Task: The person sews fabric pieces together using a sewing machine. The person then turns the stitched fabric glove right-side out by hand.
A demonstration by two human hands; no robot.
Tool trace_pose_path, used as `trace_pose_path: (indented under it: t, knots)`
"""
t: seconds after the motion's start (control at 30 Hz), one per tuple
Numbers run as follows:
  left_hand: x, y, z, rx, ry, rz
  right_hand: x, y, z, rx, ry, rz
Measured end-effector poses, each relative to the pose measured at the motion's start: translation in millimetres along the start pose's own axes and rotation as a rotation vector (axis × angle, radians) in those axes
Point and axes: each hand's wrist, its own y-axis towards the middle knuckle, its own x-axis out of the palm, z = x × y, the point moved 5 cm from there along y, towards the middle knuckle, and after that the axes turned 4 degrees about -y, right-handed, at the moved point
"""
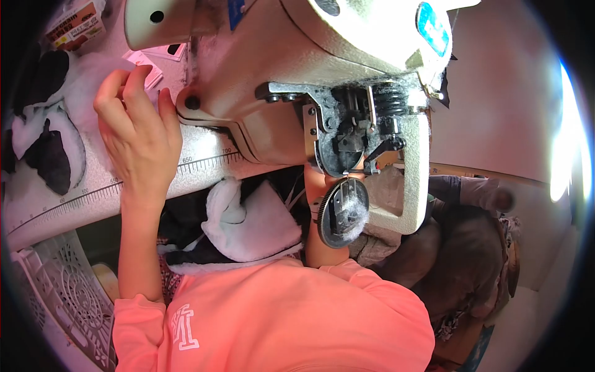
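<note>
My left hand (137, 127) is over the table at the left, its fingers bent and spread apart, with nothing seen in them. Close by it lie small paper cards (145, 67) and a puff of white fluff (87, 87). A cream sewing machine (260, 62) fills the upper middle, with a toothed black disc (343, 212) under its dusty mechanism. My right forearm (323, 251) reaches up behind the disc, and the machine hides the right hand. On my lap rests a black piece with white fleece lining (254, 223).
Black and white fleece pieces (52, 149) lie at the table's left side. A ruler scale (204, 162) runs along the front edge. A printed packet (75, 26) is at the top left, a white plastic basket (74, 291) below the table, and dark-clothed legs (465, 254) at the right.
</note>
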Motion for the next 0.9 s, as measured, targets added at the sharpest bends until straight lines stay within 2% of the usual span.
trace_pose_path:
  t: [0.47,0.7,0.77,0.9]
  knots:
    - [0,0,0,0.005,-0.005,0.01,42,13,-11,0.072,0.651,0.015]
    - [0,0,1,-0.003,0.0,-0.002,-34,14,23,0.2,0.444,0.08]
    - [-1,0,1,0.002,0.008,-0.001,-35,14,26,0.242,0.373,0.103]
    - [-1,0,1,0.013,0.014,0.003,-26,14,23,0.217,0.43,0.106]
